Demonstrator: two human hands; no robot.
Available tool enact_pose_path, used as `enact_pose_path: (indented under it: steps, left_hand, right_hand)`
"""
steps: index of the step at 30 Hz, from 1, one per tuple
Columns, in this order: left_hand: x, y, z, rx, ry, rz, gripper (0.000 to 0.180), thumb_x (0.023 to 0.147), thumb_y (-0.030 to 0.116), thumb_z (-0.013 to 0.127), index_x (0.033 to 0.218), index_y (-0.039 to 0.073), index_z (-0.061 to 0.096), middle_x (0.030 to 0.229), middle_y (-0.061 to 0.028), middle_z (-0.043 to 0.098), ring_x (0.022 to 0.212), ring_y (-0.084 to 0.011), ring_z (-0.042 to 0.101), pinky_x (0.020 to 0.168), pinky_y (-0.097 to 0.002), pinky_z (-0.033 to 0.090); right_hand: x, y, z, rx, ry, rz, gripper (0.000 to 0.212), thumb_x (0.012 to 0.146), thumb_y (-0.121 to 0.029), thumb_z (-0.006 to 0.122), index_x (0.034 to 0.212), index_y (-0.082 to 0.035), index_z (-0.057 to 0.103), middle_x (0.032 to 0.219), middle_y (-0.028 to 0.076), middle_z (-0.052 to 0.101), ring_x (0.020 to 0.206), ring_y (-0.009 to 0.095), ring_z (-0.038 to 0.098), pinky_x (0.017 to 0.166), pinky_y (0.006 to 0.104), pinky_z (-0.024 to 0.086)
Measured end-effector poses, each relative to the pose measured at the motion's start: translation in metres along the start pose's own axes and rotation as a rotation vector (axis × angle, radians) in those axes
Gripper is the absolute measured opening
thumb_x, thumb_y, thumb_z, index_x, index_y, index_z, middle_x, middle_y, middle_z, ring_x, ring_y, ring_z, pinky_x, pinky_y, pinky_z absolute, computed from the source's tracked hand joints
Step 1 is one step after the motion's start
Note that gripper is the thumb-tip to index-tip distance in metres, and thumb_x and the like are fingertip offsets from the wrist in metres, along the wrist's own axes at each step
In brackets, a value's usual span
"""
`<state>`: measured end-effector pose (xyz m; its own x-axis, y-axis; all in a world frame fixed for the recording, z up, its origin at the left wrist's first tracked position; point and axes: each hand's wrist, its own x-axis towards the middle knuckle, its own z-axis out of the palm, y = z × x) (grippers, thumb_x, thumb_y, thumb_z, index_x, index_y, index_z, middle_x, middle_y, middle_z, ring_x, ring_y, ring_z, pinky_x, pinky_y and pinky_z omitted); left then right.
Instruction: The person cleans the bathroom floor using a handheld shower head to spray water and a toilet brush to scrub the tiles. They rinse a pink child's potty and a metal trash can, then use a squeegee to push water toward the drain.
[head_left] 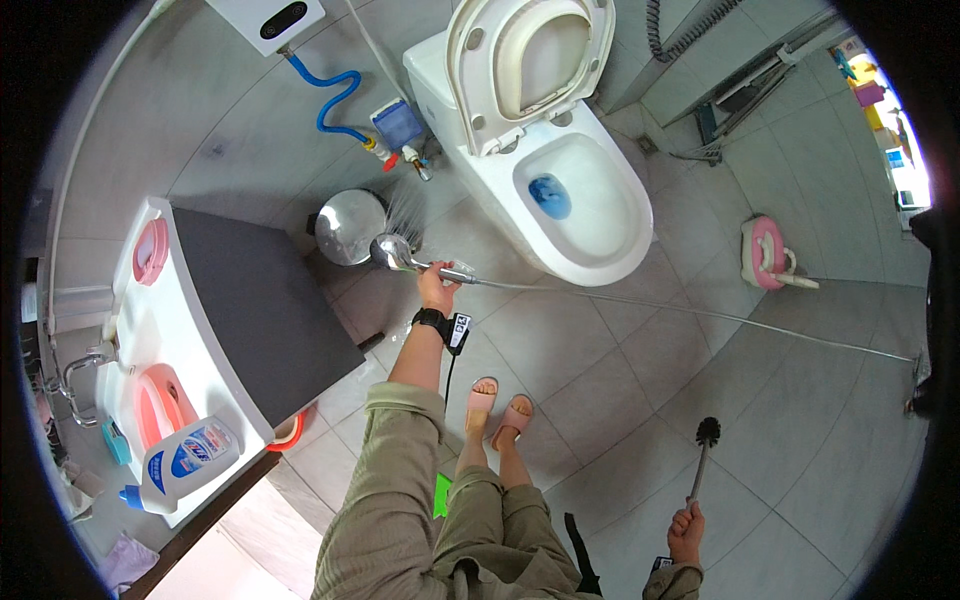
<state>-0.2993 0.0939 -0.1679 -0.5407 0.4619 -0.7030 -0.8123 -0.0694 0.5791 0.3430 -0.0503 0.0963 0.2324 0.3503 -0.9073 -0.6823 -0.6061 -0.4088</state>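
Note:
My left hand (436, 289) is wrapped round the handle of a chrome shower head (392, 251). Water sprays from it toward the floor and wall, beside a round metal-topped bin (350, 227). My right hand (685, 532), low at the right, grips a toilet brush (704, 450) by its thin handle, dark bristles pointing away from me. Ahead stands a white toilet (627, 232) with lid and seat raised and blue water in the bowl. The brush is well apart from it.
The shower hose (690, 308) stretches across to the right wall. At left, a white washbasin counter (190, 300) carries a cleaner bottle (190, 462) and a pink basin (160, 400). A pink-and-white plastic item (766, 252) sits by the right wall. Blue tubing (340, 92) runs along the far wall.

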Motion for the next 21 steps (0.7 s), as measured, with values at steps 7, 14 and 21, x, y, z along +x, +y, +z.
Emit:
enact_pose_path:
  steps: [7, 14, 21]
  left_hand:
    - [-0.002, 0.023, -0.006, -0.052, -0.135, -0.127, 0.006, 0.081, 0.006, 0.048, 0.083, 0.011, 0.045, 0.083, -0.003, 0.052, 0.096, -0.0184, 0.055, 0.083, -0.0575, 0.039]
    - [-0.003, 0.046, -0.009, -0.15, -0.124, -0.241, 0.004, 0.083, 0.008, 0.045, 0.085, 0.006, 0.048, 0.086, -0.0071, 0.053, 0.1, -0.0232, 0.052, 0.09, -0.0595, 0.034]
    - [0.0, 0.065, -0.003, -0.104, -0.135, -0.151, 0.005, 0.084, 0.007, 0.048, 0.085, 0.011, 0.046, 0.082, -0.0034, 0.054, 0.095, -0.0206, 0.055, 0.086, -0.0549, 0.039]
  right_hand:
    - [-0.006, 0.002, -0.008, 0.005, 0.048, -0.019, 0.018, 0.092, -0.03, 0.045, 0.088, -0.012, 0.047, 0.055, -0.006, 0.026, 0.042, 0.005, 0.022, 0.031, 0.0195, 0.014]
    - [-0.015, 0.003, 0.0, 0.141, 0.082, -0.008, 0.018, 0.093, -0.026, 0.044, 0.095, -0.01, 0.051, 0.054, -0.007, 0.023, 0.041, 0.004, 0.018, 0.031, 0.0194, 0.012]
    - [-0.018, 0.005, -0.003, 0.067, 0.067, -0.052, 0.018, 0.093, -0.027, 0.044, 0.096, -0.01, 0.051, 0.054, -0.007, 0.022, 0.041, 0.003, 0.018, 0.031, 0.0189, 0.012]
